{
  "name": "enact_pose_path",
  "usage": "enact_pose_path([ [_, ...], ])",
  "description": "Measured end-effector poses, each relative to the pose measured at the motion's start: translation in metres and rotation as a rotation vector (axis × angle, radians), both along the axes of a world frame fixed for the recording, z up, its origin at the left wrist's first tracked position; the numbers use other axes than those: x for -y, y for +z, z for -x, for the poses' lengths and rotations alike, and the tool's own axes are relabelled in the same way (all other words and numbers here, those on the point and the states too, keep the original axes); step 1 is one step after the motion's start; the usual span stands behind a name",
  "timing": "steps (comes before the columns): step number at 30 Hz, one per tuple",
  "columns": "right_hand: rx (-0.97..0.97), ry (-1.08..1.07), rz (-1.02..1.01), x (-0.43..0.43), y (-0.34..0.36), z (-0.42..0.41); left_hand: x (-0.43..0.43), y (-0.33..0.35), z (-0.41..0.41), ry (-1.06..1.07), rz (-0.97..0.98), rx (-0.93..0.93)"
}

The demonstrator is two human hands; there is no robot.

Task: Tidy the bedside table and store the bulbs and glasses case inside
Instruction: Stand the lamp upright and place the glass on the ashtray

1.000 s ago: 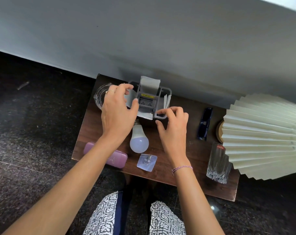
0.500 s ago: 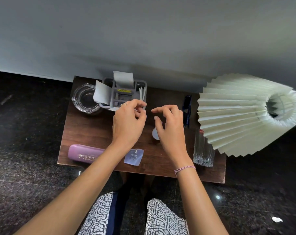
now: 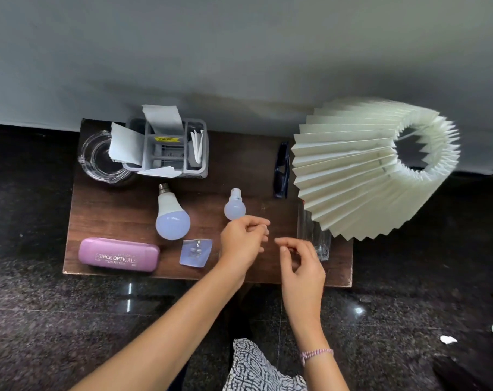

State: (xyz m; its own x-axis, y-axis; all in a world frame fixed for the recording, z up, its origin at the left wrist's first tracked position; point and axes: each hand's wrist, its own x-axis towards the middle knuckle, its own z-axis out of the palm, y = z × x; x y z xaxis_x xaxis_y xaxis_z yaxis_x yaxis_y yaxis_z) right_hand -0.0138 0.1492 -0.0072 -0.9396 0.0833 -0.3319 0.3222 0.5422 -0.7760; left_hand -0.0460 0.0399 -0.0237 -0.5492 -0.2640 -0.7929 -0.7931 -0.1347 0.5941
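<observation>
Both hands — left hand point(image 3: 243, 244), right hand point(image 3: 301, 262) — now hovering empty, half-curled, off the organiser point(image 3: 169, 149) | small bulb point(image 3: 235, 208) lying uncovered, awaiting storage.

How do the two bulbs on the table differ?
The large bulb is clearly bigger than the small bulb. The large bulb lies left of centre, well clear of both hands; the small bulb lies just above the left hand. Both are white, lie flat on the table, and point their bases toward the wall.
</observation>
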Motion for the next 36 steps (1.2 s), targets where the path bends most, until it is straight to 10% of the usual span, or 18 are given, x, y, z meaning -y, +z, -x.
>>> enact_pose_path([
  [10,0.072,-0.367,-0.042,-0.044,-0.009,0.002,-0.037,-0.023,0.015,0.108,-0.16,0.157],
  [36,0.332,-0.433,-0.071,-0.061,-0.049,0.034,-0.054,-0.056,0.037,0.099,-0.307,0.333],
])
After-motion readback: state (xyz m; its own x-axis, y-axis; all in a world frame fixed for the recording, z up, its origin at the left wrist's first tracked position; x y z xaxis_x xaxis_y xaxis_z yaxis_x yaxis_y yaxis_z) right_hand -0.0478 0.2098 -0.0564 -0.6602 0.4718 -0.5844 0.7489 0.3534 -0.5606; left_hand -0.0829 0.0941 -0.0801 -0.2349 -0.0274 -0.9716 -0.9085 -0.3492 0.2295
